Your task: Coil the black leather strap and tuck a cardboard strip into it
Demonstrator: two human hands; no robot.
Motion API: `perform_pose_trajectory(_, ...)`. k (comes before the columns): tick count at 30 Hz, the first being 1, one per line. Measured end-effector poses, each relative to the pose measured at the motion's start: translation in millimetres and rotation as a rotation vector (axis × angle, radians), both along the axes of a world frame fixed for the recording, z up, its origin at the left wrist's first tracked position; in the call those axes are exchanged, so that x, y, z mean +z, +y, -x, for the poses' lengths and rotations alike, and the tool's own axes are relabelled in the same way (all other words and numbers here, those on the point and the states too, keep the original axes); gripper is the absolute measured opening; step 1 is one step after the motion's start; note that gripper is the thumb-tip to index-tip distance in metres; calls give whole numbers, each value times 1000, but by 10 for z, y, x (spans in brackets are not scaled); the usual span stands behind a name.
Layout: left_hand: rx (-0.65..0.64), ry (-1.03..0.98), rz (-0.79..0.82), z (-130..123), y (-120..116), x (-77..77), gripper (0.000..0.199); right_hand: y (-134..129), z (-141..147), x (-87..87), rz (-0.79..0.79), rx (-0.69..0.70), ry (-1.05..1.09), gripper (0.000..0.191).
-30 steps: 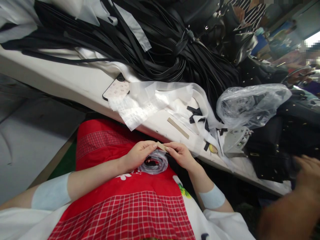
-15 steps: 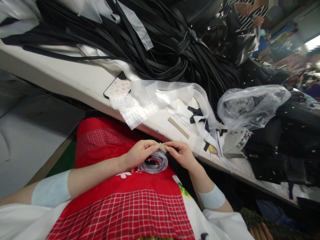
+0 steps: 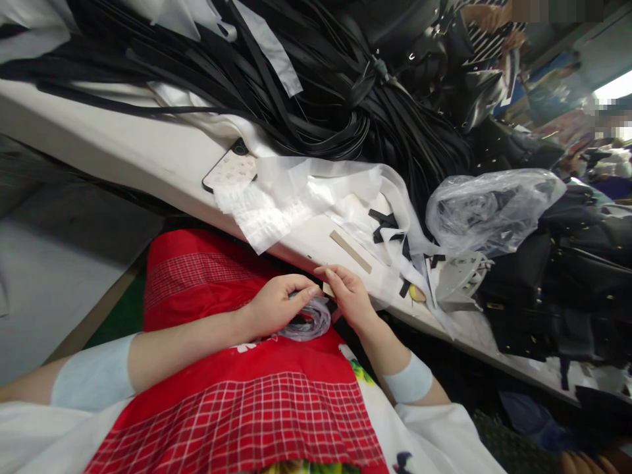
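Observation:
My left hand [image 3: 280, 304] is closed over the upper left edge of a coil of clear, greyish plastic strip [image 3: 311, 327] on my lap. Thumb and forefinger are pinched together at the coil's top; what lies between them is hidden. My right hand [image 3: 349, 297] is closed just to the right, and a small beige piece [image 3: 327, 289] shows at its fingers. A longer beige strip [image 3: 350, 251] lies on the white table [image 3: 306, 253] beyond my hands.
White sheeting [image 3: 276, 207] lies by a phone [image 3: 232, 170]. Short black strips [image 3: 385, 225] are scattered nearby. Behind are bundled black straps [image 3: 326, 125], a clear plastic bag [image 3: 488, 210] and black bags [image 3: 523, 289]. Another person's hand [image 3: 484, 16] shows at the top right.
My hands have come apart. The right has lifted slightly with the small beige piece, turning its fingers; the left has drawn off that piece and stays at the coil.

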State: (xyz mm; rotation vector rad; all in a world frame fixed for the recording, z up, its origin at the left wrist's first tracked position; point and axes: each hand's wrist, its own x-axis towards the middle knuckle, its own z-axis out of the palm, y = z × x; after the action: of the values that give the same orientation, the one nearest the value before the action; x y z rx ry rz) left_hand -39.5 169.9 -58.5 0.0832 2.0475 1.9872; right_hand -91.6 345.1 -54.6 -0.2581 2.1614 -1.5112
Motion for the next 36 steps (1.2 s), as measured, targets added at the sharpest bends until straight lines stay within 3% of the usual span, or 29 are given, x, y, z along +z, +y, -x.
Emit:
perform_pose_trajectory(3,-20,60,76,6,5,3,25,-73,-22,-57,21,-55,-32,35)
perform_pose_trajectory(6,-12,84,122,8,20,-6,33,-129,-34,-41,21,-33,29,36)
perform_pose_trajectory(10,34,60,145,11,20,-15,27,-87,24,94,-64,128,96,38)
perform_pose_trajectory(15,29,97,369,30,48,43,22,-52,69,287,-192,377,48,44)
perform_pose_trajectory(22,14,113,528,51,90,124,15,-132,-12,177,-201,382,47,46)
perform_pose_trajectory(30,11,149,523,47,92,86,20,-67,-24,154,-123,352,-21,43)
perform_pose_trajectory(36,33,120,358,49,45,-23,17,48,-55,89,-13,305,-84,35)
